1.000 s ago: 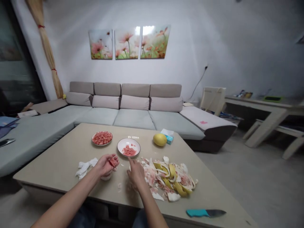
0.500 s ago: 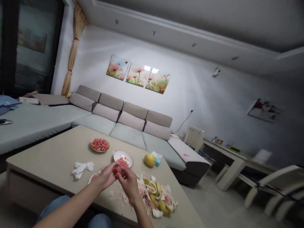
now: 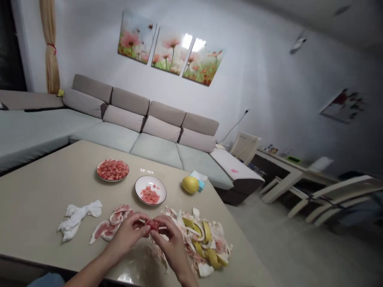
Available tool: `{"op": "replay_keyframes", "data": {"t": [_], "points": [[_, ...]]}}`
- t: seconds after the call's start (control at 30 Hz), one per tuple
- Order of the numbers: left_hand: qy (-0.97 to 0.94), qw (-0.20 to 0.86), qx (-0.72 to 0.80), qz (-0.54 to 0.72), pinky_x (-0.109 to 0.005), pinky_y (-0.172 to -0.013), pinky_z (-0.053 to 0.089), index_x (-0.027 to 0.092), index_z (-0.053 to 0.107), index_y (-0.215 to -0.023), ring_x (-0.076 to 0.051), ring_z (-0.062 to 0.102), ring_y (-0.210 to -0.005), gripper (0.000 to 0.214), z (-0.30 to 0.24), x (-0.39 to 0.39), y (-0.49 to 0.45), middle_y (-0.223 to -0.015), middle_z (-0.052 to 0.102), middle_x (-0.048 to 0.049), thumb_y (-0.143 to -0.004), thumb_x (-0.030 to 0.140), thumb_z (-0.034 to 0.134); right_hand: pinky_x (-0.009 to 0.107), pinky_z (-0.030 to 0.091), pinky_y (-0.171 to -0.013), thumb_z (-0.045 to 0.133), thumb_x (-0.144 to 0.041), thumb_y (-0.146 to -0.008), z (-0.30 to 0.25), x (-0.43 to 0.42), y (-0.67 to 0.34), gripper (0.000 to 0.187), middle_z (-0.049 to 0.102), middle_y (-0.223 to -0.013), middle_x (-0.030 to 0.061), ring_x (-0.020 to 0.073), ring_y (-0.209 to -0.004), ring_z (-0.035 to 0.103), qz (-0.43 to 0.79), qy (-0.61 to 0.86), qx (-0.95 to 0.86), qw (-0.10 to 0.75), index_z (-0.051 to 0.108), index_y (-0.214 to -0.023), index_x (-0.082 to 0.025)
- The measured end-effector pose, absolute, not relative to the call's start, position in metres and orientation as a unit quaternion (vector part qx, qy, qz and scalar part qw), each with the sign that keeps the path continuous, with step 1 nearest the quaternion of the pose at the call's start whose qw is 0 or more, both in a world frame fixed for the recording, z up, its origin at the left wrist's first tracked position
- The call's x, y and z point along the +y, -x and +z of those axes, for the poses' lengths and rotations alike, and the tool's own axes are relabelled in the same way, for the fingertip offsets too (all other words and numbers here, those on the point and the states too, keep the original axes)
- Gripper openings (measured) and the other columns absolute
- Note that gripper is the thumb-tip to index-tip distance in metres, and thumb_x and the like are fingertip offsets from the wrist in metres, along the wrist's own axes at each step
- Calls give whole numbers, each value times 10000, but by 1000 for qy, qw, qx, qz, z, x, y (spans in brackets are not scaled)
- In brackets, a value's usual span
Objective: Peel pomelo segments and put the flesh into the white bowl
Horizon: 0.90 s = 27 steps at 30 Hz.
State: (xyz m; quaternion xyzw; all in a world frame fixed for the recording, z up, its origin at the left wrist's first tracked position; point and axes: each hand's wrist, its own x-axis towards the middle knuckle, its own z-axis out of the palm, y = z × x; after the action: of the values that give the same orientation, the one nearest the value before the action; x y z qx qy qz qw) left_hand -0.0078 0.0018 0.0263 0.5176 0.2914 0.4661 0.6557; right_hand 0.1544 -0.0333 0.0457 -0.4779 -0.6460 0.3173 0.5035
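Observation:
A small piece of red pomelo flesh (image 3: 153, 225) is pinched between my two hands above the table. My left hand (image 3: 130, 233) grips it from the left with thumb and fingers, and my right hand (image 3: 171, 237) grips it from the right. Just beyond lies a white dark-rimmed plate (image 3: 160, 187) with some pink pulp pieces (image 3: 149, 195). Left of my left hand are several unpeeled-looking pink segments (image 3: 103, 229) with white membrane. A heap of yellow and white peel and membrane scraps (image 3: 203, 243) spreads right of my right hand.
A second plate heaped with red pulp (image 3: 113, 170) stands further back on the table (image 3: 72, 167). Crumpled white tissue (image 3: 79, 219) lies at left. A whole yellow fruit (image 3: 190, 185) sits beside a blue-and-white tissue pack (image 3: 201, 182). Behind runs a grey sofa (image 3: 158, 137).
My view has tilted down and come closer to the table. Both hands have drawn back from the nearer plate, toward me, still with the red flesh between them.

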Motion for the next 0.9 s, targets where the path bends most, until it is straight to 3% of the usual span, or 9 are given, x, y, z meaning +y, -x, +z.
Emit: {"op": "replay_keyframes", "data": {"t": [0.17, 0.27, 0.5, 0.7, 0.8, 0.9], "points": [[-507, 653, 316, 466, -323, -767, 517, 158, 676, -879, -207, 643, -842, 274, -4, 22, -3, -897, 664, -64, -728, 379, 735, 267, 499, -686, 719, -165, -758, 28, -6, -168, 132, 640, -850, 34, 178, -812, 609, 305, 476, -674, 476, 701, -880, -212], [-480, 675, 325, 456, -320, -797, 510, 182, 658, -948, -225, 648, -910, 324, -13, 32, -3, -952, 677, -68, -691, 340, 776, 270, 492, -686, 740, -175, -747, 18, 14, -173, 177, 647, -859, 33, 174, -800, 607, 311, 462, -689, 464, 701, -915, -218], [-470, 631, 382, 485, -296, -818, 499, 171, 687, -870, -219, 649, -912, 200, -13, 46, 4, -916, 683, -64, -750, 325, 728, 278, 501, -691, 771, -183, -718, -2, 44, -169, 192, 647, -846, 23, 170, -777, 611, 316, 409, -717, 468, 683, -885, -218], [-368, 729, 371, 441, -336, -763, 531, 184, 605, -1058, -235, 656, -919, 353, -3, 42, -22, -1012, 676, -99, -773, 368, 705, 307, 500, -725, 718, -165, -772, -20, 40, -180, 227, 648, -897, 39, 185, -822, 608, 236, 423, -710, 511, 657, -979, -234], [-351, 721, 387, 455, -325, -821, 510, 177, 618, -1059, -234, 646, -971, 339, 1, 44, -29, -1047, 668, -101, -783, 359, 698, 323, 497, -774, 736, -175, -762, -18, 40, -184, 288, 646, -966, 52, 196, -879, 605, 219, 413, -722, 510, 644, -1026, -239], [-400, 695, 399, 446, -327, -871, 486, 183, 636, -1119, -230, 636, -988, 384, 2, 47, -23, -1050, 681, -100, -791, 375, 687, 302, 503, -748, 727, -182, -768, -12, 41, -186, 225, 643, -927, 42, 184, -845, 610, 264, 405, -719, 500, 659, -975, -235]]}}
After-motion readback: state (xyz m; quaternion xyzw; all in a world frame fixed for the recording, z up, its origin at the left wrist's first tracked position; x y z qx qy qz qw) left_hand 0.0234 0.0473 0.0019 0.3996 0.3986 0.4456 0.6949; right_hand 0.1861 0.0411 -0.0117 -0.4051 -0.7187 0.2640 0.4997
